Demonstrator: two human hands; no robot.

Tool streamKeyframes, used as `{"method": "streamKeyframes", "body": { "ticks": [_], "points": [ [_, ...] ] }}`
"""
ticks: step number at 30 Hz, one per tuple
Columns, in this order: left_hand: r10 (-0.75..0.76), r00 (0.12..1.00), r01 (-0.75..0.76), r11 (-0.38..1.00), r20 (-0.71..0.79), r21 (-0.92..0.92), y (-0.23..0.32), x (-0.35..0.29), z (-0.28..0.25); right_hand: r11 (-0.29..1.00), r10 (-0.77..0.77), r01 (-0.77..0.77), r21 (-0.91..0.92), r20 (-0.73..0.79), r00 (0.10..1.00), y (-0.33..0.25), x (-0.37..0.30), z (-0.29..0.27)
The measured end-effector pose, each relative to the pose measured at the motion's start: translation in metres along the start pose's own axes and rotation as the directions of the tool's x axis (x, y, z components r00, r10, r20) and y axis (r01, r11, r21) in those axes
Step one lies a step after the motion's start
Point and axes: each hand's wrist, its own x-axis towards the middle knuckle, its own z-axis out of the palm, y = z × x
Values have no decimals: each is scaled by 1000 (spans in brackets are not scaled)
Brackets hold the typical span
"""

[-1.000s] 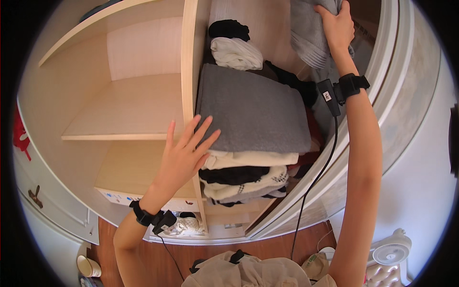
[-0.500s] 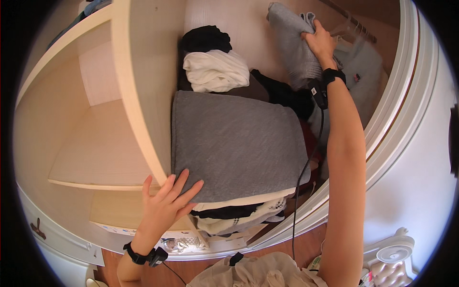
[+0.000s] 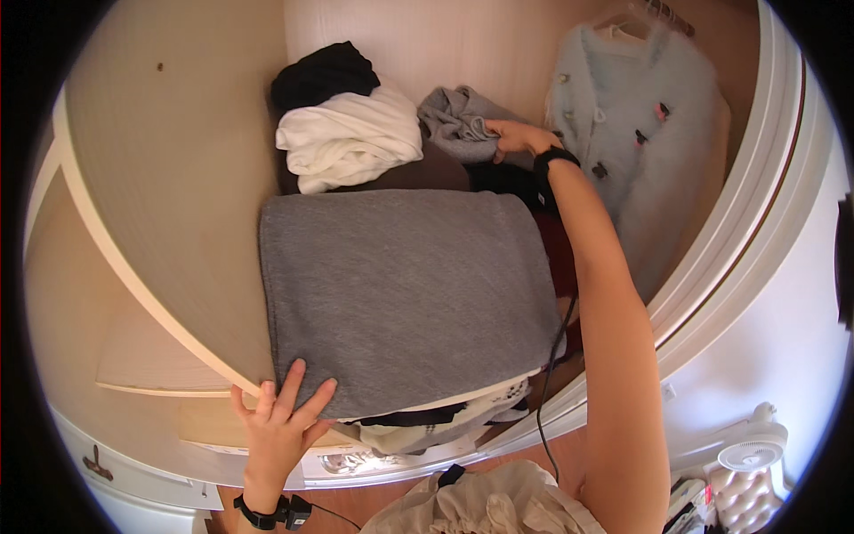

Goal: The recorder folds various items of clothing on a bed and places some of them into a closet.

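My right hand point(image 3: 523, 140) reaches deep into the wardrobe, its fingers closed on the edge of a crumpled light grey garment point(image 3: 458, 123) at the back. Spread fingers of my left hand point(image 3: 280, 427) rest at the near left corner of a large folded dark grey garment point(image 3: 400, 294), beside the front edge of the wooden divider. That garment tops a stack of folded clothes point(image 3: 445, 423), pale and black ones showing beneath. Behind it lie a bundled white garment point(image 3: 351, 133), a black one point(image 3: 325, 76) and a dark brown one point(image 3: 440, 171).
A fluffy pale blue cardigan point(image 3: 614, 116) hangs from a rail at the far right. The divider panel point(image 3: 196, 178) rises on the left, with shelves point(image 3: 151, 351) beyond it. The white door frame point(image 3: 756, 249) bounds the right side. A white fan point(image 3: 752, 447) stands outside, lower right.
My right hand has brought the light grey garment down and left, from beside the hanging clothes to the back of the pile. The view has shifted, uncovering the cardigan. My left hand stays at the corner.
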Motion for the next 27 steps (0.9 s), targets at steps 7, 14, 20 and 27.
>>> {"method": "streamKeyframes", "body": {
  "ticks": [7, 14, 20, 27],
  "points": [
    [3, 1000, -3, 1000, -18, 2, 0, 4, 4, 983, 149, -168, 72, 219, 964, -18, -11, -36],
    [38, 999, -38, 999, -25, -3, 3, 6, -5, 948, 218, -220, 229, 34, 975, -81, -10, -39],
    [-2, 1000, 1, 1000, 13, 31, 11, 6, -12, 938, 182, -93, -333, 247, 952, -62, 10, -7],
    [-50, 998, 50, 999, 22, -6, 14, 6, -16, 783, 373, -212, -585, 169, 912, -86, 11, 21]
  ]
}}
